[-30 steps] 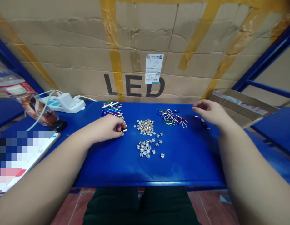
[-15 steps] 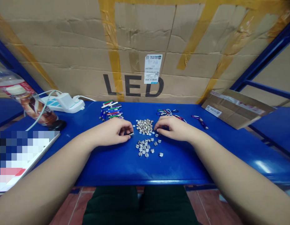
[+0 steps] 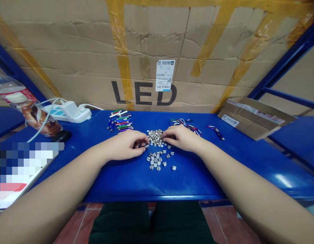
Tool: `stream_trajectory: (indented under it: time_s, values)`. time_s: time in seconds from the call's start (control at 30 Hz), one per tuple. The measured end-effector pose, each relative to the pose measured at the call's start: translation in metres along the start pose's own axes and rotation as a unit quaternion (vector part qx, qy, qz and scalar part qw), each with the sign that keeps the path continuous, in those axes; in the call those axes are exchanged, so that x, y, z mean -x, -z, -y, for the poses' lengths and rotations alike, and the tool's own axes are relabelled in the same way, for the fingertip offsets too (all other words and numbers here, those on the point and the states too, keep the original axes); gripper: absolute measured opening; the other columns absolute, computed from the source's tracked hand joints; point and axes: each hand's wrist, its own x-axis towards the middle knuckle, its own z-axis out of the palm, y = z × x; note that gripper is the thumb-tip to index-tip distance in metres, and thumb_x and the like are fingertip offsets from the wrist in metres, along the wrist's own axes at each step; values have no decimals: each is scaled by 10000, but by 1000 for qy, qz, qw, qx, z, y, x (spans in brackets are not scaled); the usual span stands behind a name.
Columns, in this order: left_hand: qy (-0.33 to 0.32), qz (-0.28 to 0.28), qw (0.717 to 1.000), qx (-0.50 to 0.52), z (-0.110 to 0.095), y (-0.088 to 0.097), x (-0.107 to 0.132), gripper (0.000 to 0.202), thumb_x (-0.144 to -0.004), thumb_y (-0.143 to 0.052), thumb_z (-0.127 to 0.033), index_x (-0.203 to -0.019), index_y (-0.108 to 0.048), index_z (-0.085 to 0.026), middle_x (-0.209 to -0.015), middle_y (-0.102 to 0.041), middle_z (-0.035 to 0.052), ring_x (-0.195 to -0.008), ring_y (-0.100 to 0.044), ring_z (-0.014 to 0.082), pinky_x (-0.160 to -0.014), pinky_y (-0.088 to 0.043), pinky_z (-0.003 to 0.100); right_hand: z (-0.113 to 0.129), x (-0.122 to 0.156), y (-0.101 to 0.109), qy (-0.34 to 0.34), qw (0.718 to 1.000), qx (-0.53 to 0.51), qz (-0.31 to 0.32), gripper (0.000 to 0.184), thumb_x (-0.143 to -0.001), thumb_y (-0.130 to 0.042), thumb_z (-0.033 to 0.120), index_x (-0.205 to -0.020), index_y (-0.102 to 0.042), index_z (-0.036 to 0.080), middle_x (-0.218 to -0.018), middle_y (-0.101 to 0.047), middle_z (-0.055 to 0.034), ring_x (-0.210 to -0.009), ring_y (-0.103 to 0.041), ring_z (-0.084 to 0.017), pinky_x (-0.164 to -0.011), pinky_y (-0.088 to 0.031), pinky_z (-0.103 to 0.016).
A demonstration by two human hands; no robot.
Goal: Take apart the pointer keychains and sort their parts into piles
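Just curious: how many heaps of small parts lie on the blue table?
4: slim coloured metal tubes at left, round silver studs centre, slotted silver screws nearer, coloured metal carabiners at right. The left hand and right hand may hide a few.

The blue table (image 3: 187,183) has a white power strip (image 3: 68,113), a row of little colored metal tubes (image 3: 120,121), a heap of shiny round studs (image 3: 155,136), a bunch of slotted silver screws (image 3: 157,160), a tangle of colored clip rings (image 3: 184,124) and a flat cardboard parcel (image 3: 253,122) lying on it.
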Motion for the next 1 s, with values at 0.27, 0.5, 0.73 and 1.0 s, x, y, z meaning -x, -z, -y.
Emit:
stream_trajectory:
  time_s: [0.27, 0.5, 0.73, 1.0]
  values:
    - [-14, -13, 1000, 5, 1, -4, -3, 254, -884, -627, -256, -1111, -724, -200, -924, -724, 35, -743, -635, 173, -641, -508, 279, -2, -4, -2, -9, 1000, 4, 18, 124, -946, -664, 152, -1005, -769, 180, -1001, -775, -78, -906, -689, -216, -847, -516, -351]
    - [-42, -55, 997, 24, 2, -10, -7, 218, -918, -635, -291, -1101, -711, -198, -1041, -730, 58, -886, -683, 196, -789, -559, 321, 9, -2, 0, -53, 993, -94, -55, 145, -991, -580, 231, -968, -711, 174, -882, -756, -65, -777, -670, -186, -735, -506, -318]
    - [-57, -81, 993, 61, 4, -17, -11, 207, -914, -674, -312, -1080, -704, -191, -1053, -741, 65, -915, -703, 205, -847, -568, 351, 30, 2, -5, -16, 954, -294, -48, 135, -946, -611, 279, -961, -690, 170, -800, -735, -34, -714, -671, -158, -702, -525, -292]
    - [-39, -84, 981, 168, 5, -23, -13, 215, -884, -714, -285, -1038, -590, -202, -990, -713, 39, -887, -705, 185, -820, -578, 348, 29, 2, -10, -6, 960, -277, -48, 108, -912, -641, 272, -893, -683, 175, -761, -705, -16, -673, -625, -143, -642, -482, -260]
